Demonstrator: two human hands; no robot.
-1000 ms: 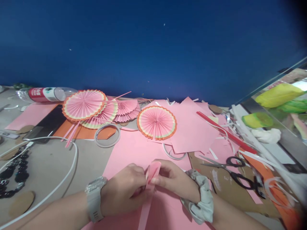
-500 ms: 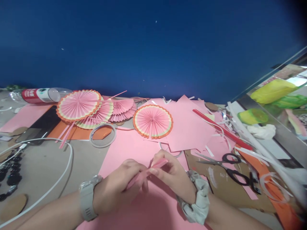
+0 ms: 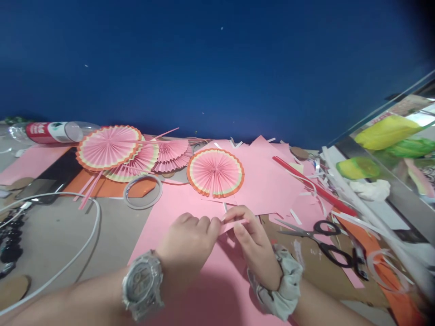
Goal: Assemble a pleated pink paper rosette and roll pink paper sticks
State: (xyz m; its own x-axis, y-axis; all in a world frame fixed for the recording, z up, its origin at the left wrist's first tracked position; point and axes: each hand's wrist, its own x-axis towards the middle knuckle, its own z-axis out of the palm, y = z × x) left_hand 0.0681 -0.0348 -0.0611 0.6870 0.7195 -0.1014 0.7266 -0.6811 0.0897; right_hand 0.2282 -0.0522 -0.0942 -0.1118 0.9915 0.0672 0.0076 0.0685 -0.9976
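Note:
Between my two hands is a narrow pink paper strip [image 3: 228,226], its ends partly covered by fingers. My left hand [image 3: 192,242] is closed over one end, knuckles up, with a watch on the wrist. My right hand [image 3: 249,242] pinches the other end between thumb and fingers; a pale scrunchie circles that wrist. Both hands are above a large pink paper sheet [image 3: 217,294]. Just beyond them lies a round pleated paper fan [image 3: 215,173], pink with a yellow and orange rim.
More pleated fans [image 3: 109,147] overlap at the left, near a roll of tape [image 3: 142,192], a phone [image 3: 56,176] and a plastic bottle [image 3: 50,132]. Right of my hands, black-handled scissors [image 3: 316,233] rest on cardboard among paper scraps. A white cable [image 3: 97,226] loops at left.
My left hand has rolled over, bringing its knuckles and the watch face into view. My right hand has shifted slightly right, still pinching the strip.

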